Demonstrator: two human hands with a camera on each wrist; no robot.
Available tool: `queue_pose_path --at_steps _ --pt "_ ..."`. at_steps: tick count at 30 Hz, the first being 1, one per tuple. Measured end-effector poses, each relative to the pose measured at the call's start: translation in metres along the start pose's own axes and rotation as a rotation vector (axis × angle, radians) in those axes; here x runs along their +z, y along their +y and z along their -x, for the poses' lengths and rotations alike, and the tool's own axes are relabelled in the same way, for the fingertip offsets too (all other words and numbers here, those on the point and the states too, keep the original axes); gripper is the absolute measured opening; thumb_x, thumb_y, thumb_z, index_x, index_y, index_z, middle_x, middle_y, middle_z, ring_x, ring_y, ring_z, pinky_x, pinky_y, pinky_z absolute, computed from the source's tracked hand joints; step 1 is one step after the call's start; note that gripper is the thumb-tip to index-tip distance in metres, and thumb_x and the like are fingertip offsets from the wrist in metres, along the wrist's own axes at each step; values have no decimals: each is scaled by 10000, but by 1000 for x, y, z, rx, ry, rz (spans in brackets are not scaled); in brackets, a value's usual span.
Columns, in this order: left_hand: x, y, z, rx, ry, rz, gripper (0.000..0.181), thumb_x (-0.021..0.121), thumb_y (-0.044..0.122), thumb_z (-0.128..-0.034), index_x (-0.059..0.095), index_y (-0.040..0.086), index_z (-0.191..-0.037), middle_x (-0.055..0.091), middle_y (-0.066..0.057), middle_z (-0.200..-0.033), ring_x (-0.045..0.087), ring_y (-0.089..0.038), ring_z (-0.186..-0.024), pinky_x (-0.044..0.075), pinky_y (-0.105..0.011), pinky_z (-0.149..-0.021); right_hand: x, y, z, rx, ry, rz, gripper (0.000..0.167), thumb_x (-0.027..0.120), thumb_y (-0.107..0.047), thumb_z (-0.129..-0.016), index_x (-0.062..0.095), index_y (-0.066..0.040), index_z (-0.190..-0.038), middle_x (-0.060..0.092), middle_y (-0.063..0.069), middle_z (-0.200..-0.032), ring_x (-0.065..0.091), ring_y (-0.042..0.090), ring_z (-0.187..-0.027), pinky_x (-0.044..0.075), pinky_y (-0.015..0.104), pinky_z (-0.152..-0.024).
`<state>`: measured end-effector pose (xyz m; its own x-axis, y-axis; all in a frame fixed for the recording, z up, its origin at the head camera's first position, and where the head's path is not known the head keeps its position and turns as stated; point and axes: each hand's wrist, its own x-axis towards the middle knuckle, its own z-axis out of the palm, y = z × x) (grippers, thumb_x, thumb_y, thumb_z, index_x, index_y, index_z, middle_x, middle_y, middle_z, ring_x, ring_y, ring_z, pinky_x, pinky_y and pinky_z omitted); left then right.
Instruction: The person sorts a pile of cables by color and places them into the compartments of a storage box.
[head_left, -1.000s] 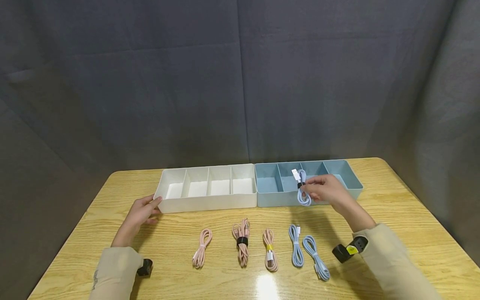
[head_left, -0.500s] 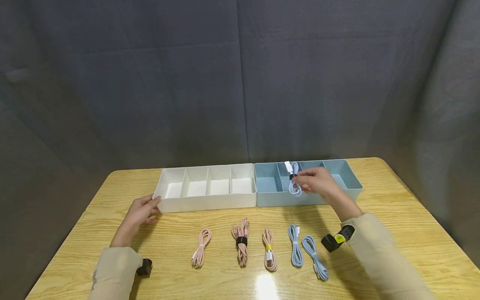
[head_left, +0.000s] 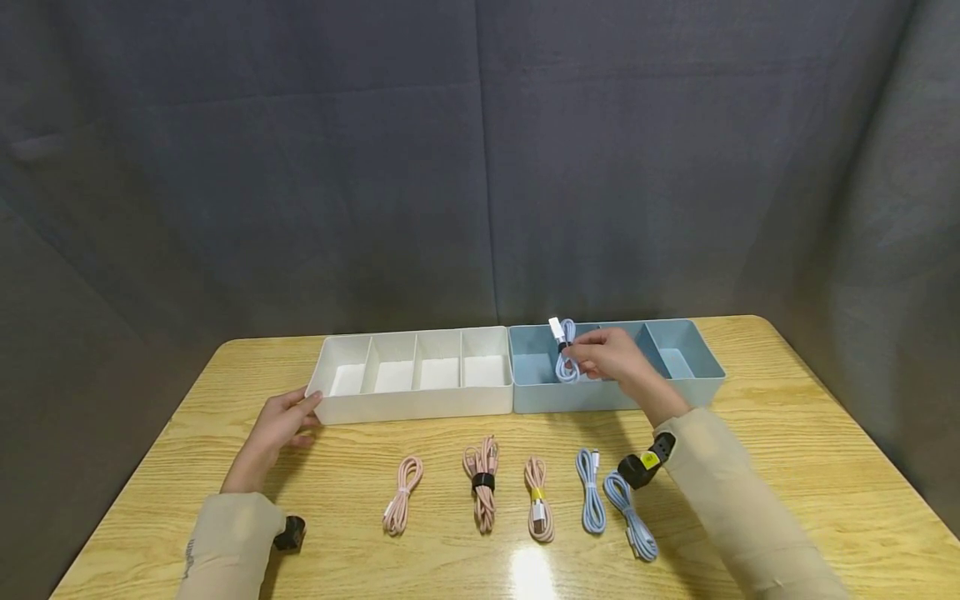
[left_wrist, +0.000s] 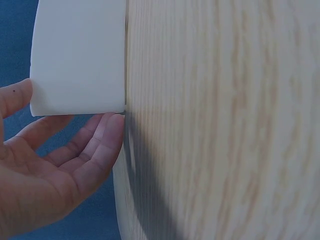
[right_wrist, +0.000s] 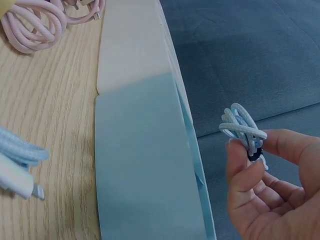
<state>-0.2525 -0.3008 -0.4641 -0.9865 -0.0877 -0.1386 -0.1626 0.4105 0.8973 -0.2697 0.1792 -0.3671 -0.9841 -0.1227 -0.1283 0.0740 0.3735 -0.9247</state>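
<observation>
My right hand (head_left: 617,360) pinches a coiled light blue cable (head_left: 567,363) with a black tie, held over the left part of the blue divided box (head_left: 542,398). In the right wrist view, thumb and fingers of the hand (right_wrist: 280,185) grip the cable (right_wrist: 242,125) near its tie, beyond the blue box wall (right_wrist: 145,165). My left hand (head_left: 276,429) touches the left end of the white divided box (head_left: 420,407). In the left wrist view the thumb and relaxed fingers of the hand (left_wrist: 60,170) rest around the corner of the white box (left_wrist: 80,65).
On the wooden table (head_left: 337,550) lie three coiled pink cables, at left (head_left: 403,496), middle (head_left: 483,483) and right (head_left: 538,500). Two blue coils, one upright (head_left: 591,492) and one slanted (head_left: 631,517), lie nearer my right sleeve. A dark curtain (head_left: 375,167) hangs behind the boxes.
My right hand has carried the blue cable leftward and slightly away from me, across the blue box toward its left compartment. My left hand stays at the white box.
</observation>
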Motion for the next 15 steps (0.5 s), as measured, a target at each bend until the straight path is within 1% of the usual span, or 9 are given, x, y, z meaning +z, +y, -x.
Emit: queue_pose_path --at_steps 7,9,12,13,15 --pt "1 -1 1 -12 5 2 721 485 511 -894 353 -7 -1378 514 -235 -1145 557 -183 -845 536 -309 -629 8 2 -9 21 -2 8 342 647 -171 -843 601 77 -1074 590 16 -708 531 85 -597 487 221 -575" --pt "1 0 2 -11 4 6 719 488 511 -893 358 -6 -1376 512 -234 -1149 557 -185 -848 536 -307 -628 10 2 -11 33 -3 -3 331 644 -164 -848 599 76 -1072 590 20 -710 536 88 -596 489 223 -575" --pt "1 0 3 -10 2 6 708 486 506 -896 364 -1 -1374 510 -235 -1155 555 -202 -864 535 -311 -632 12 3 -13 29 -9 -37 342 625 -137 -862 574 100 -1103 605 32 -729 556 85 -605 503 222 -589" --pt "1 -1 2 -10 4 2 703 484 506 -897 367 2 -1373 511 -234 -1156 556 -210 -873 536 -314 -634 13 4 -13 26 -11 -59 343 616 -126 -869 565 103 -1119 623 52 -754 575 88 -617 515 229 -605" --pt "1 -4 -1 -9 8 -16 710 471 526 -893 372 15 -1375 517 -222 -1157 556 -222 -892 536 -314 -639 14 6 -14 16 -15 -99 353 593 -96 -881 539 118 -1156 650 136 -829 610 97 -651 534 258 -649"
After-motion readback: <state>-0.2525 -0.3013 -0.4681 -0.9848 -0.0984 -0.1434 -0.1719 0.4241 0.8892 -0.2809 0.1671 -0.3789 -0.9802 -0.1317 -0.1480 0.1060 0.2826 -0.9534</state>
